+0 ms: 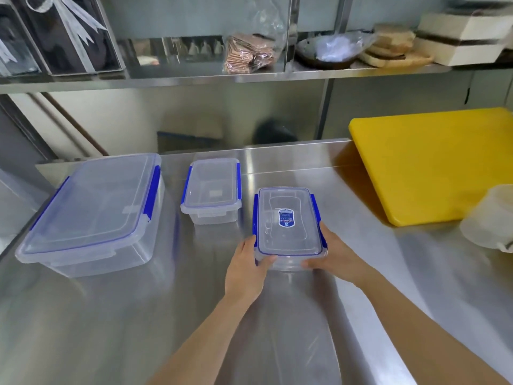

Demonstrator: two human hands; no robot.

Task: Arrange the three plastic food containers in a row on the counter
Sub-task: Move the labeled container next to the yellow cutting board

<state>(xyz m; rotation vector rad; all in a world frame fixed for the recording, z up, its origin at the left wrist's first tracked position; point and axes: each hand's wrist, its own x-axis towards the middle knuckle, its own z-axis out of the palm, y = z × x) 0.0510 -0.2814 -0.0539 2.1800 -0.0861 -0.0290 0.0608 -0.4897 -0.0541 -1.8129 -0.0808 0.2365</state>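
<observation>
Both my hands, left (245, 269) and right (334, 258), are clamped on the near end of the labelled container (288, 226) on the steel table (194, 315), so I judge a skewed push could leave it short of the small container (211, 190) and big container (91, 209) beyond.

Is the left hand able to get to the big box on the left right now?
Probably yes, but not this instant. The left hand is busy gripping the box with the sticker together with the right hand. Bare counter lies between it and the big box, so nothing blocks the way once it lets go.
</observation>
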